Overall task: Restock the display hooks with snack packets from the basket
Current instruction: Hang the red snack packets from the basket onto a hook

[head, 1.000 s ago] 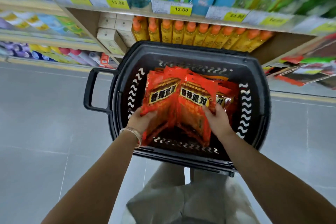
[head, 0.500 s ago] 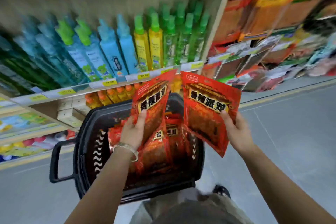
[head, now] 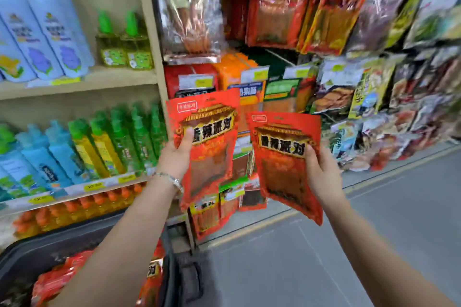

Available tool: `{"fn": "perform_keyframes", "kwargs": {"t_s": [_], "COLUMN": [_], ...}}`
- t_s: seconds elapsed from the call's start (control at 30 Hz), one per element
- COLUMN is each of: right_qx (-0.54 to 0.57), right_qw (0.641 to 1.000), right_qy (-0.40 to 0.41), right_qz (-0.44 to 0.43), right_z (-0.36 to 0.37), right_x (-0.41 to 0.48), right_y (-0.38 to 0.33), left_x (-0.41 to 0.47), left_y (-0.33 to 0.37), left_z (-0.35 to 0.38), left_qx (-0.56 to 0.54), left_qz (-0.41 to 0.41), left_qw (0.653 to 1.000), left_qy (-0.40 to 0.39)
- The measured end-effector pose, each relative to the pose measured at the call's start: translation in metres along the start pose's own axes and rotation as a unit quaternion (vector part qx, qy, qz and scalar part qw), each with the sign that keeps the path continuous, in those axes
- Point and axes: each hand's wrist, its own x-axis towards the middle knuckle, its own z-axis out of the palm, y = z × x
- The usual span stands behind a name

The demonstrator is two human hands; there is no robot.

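Fingers (head: 187, 136) of the left hand (head: 174, 157) pinch the left packet (head: 212, 117); the right hand (head: 321, 174) likewise grips the right packet (head: 284, 164). Both packets stand upright, tops toward the rack (head: 279, 7) ahead. The left packet is higher and looks nearer. The basket (head: 25, 254) sits low-left.

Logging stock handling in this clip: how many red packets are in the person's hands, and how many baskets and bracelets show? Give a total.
Red packets in hand: 2, the left packet in the left hand and the right packet in the right hand
Baskets: 1, the basket at lower left
Bracelets: 1, the bracelet on the left wrist
Total: 4
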Motion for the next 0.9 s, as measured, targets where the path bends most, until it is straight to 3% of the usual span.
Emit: {"fn": "perform_keyframes", "kwargs": {"t_s": [0.2, 0.33, 0.47, 0.6, 0.9], "right_qx": [0.03, 0.063, 0.106, 0.152, 0.27], "right_qw": [0.996, 0.99, 0.985, 0.977, 0.958], "right_qy": [0.06, 0.094, 0.105, 0.121, 0.053], "right_qz": [-0.052, -0.08, -0.085, -0.09, -0.08], "right_z": [-0.047, -0.063, -0.07, -0.072, -0.064], "right_x": [0.095, 0.151, 0.212, 0.265, 0.367], "right_y": [-0.023, -0.034, -0.04, -0.05, -0.078], "left_x": [0.019, 0.041, 0.065, 0.098, 0.154], "left_y": [0.071, 0.112, 0.149, 0.171, 0.224], "left_z": [0.039, 0.054, 0.07, 0.09, 0.129], "left_qx": [-0.041, -0.032, -0.06, -0.117, -0.214], "left_qz": [0.068, 0.174, 0.221, 0.207, 0.2], "left_qw": [0.994, 0.981, 0.971, 0.97, 0.956], "left_qy": [0.069, 0.078, 0.07, 0.05, 0.008]}}
